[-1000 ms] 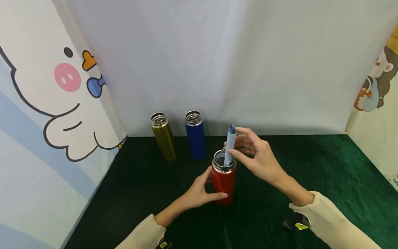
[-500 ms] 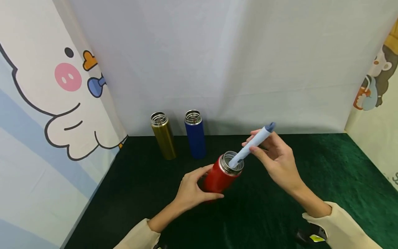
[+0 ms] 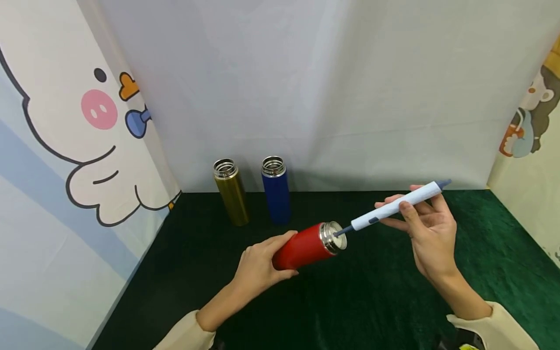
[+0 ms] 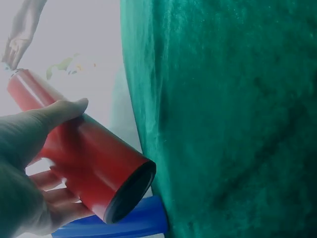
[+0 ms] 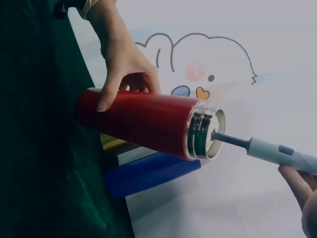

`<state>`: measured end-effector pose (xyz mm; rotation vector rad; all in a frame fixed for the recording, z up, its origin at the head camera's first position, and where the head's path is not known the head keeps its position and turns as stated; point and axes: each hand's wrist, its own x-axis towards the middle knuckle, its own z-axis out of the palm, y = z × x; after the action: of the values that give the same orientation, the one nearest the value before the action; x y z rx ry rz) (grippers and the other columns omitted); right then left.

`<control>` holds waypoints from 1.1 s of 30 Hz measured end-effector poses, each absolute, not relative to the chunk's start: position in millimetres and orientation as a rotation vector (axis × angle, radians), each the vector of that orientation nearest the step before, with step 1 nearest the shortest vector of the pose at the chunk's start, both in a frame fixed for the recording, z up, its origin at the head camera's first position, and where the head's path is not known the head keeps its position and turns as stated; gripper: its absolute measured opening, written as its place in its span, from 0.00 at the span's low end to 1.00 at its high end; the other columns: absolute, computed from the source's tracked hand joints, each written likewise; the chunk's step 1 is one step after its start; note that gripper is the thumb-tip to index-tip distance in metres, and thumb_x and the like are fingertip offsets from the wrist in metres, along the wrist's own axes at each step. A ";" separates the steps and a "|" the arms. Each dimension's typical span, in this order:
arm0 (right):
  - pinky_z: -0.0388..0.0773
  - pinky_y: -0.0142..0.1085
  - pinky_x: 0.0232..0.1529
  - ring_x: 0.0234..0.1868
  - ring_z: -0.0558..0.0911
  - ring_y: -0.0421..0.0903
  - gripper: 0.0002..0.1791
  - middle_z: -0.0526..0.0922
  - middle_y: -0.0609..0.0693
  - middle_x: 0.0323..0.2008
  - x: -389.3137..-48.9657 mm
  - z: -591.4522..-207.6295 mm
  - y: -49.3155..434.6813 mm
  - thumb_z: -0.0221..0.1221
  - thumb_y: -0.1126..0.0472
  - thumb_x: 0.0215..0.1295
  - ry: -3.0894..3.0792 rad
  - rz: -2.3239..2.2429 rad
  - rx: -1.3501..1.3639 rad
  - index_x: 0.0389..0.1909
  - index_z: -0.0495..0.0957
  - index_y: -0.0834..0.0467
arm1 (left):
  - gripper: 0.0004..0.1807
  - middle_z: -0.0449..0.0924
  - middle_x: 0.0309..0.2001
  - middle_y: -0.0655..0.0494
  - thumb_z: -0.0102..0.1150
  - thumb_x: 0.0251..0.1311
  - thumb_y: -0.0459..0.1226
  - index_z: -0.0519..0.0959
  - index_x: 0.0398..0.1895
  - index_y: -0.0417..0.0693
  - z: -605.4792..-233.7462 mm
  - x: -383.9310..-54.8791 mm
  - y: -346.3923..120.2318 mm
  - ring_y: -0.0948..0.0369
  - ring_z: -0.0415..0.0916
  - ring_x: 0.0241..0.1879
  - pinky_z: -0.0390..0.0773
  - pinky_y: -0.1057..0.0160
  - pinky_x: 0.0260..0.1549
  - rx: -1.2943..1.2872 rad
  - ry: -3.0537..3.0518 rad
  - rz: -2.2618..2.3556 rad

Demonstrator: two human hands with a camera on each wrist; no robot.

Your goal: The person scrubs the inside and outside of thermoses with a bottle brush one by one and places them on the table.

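My left hand (image 3: 258, 260) grips a red thermos bottle (image 3: 304, 247) round its lower body. The bottle is tipped well over, its uncapped steel mouth facing right; its dark base (image 4: 132, 191) shows in the left wrist view. To the right, my right hand (image 3: 426, 228) pinches a bottle brush by its light blue handle (image 3: 393, 206), thumb on the near side. The handle stands wholly outside the bottle, and its thin dark shaft (image 5: 232, 141) reaches into the mouth. Something whitish fills the opening round the shaft; the brush's head is hidden inside.
Two more uncapped thermos bottles stand at the back of the green cloth-covered table (image 3: 376, 301): a gold one (image 3: 233, 199) and a blue one (image 3: 276, 199). Behind them hangs a pale curtain (image 3: 328, 97). A cartoon-printed panel (image 3: 57, 170) borders the left side.
The red bottle has gone from upright to tipped over, its mouth swinging right. My right hand has drawn the brush out to the right, baring the whole handle and part of the shaft.
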<state>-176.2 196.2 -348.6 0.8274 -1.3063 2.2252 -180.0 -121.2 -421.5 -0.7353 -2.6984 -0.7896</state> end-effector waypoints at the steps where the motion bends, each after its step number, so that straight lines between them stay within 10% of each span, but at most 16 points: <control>1: 0.87 0.44 0.41 0.44 0.91 0.56 0.17 0.88 0.62 0.45 -175.4 -350.6 197.9 0.44 0.81 0.73 -1.303 2.215 0.776 0.59 0.68 0.70 | 0.46 0.82 0.63 0.54 0.82 0.46 0.48 0.70 0.72 0.66 -421.9 -179.5 -120.8 0.52 0.86 0.52 0.85 0.47 0.52 -0.741 -2.709 -0.786; 25: 0.88 0.41 0.42 0.43 0.91 0.54 0.16 0.89 0.61 0.43 -180.7 -375.6 187.6 0.48 0.85 0.68 -1.332 2.181 0.800 0.52 0.69 0.69 | 0.45 0.86 0.57 0.54 0.84 0.41 0.49 0.75 0.68 0.59 -435.8 -174.7 -114.0 0.57 0.87 0.51 0.85 0.52 0.53 -0.760 -2.655 -0.842; 33: 0.85 0.33 0.49 0.46 0.90 0.41 0.18 0.91 0.44 0.46 -169.0 -397.7 169.7 0.60 0.81 0.63 -1.841 1.986 0.725 0.49 0.75 0.61 | 0.46 0.85 0.59 0.54 0.84 0.43 0.48 0.73 0.70 0.61 -439.0 -171.0 -114.6 0.57 0.86 0.54 0.84 0.52 0.55 -0.805 -2.660 -0.854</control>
<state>-169.0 169.7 -397.7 0.7248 -1.8406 1.9859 -171.0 -114.6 -439.0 -0.8047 -2.6598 -0.8540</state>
